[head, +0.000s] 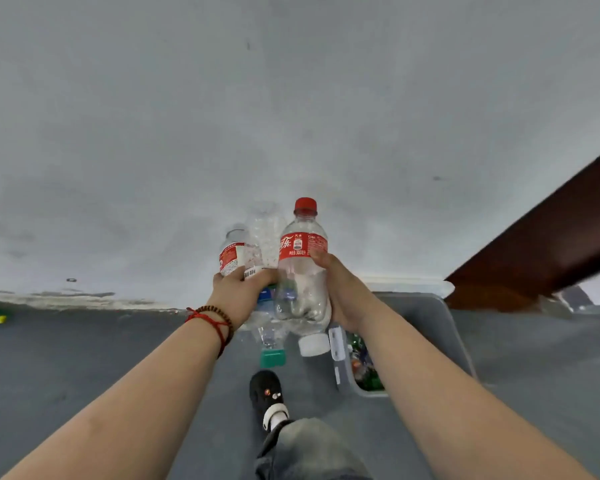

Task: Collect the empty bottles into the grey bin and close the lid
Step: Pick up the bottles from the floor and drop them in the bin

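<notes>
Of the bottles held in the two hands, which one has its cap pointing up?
The red-label bottle with the red cap, gripped by the right hand. The teal-capped bottle and the white-capped bottle hang cap down.

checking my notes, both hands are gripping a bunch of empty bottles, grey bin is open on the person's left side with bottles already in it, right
Not quite: the grey bin is on the person's right side, beside the right hand, not the left. The head view shows this. The rest holds: the left hand and right hand grip a bunch of empty bottles, and the bin stands open with bottles already in it.
</notes>
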